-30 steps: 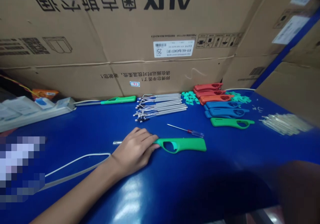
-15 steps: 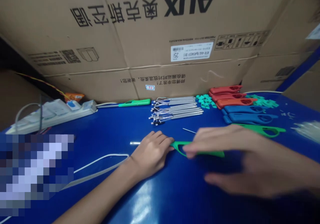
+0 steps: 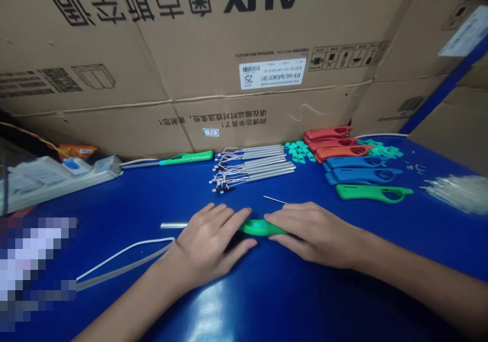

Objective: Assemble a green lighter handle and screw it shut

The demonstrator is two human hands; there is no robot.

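Observation:
A green lighter body (image 3: 259,227) lies on the blue table (image 3: 290,291), with a thin metal tube (image 3: 173,225) sticking out to its left. My left hand (image 3: 209,243) lies flat over its front end, fingers stretched out. My right hand (image 3: 312,232) lies flat over its handle end, fingers extended and pressing down. Only the middle of the green body shows between the two hands. A thin screwdriver shaft (image 3: 274,199) pokes out just behind my right hand.
Behind lie a bundle of metal tubes with wires (image 3: 251,166), small teal caps (image 3: 299,150), red, blue and green lighter shells (image 3: 358,166), clear tubes (image 3: 457,192), another green lighter (image 3: 186,157), a power strip (image 3: 57,174) and a white cable (image 3: 122,260). Cardboard boxes (image 3: 229,52) wall the back.
My right hand came in from the lower right and settled flat on the handle end of the green lighter. My left hand stayed on the front end.

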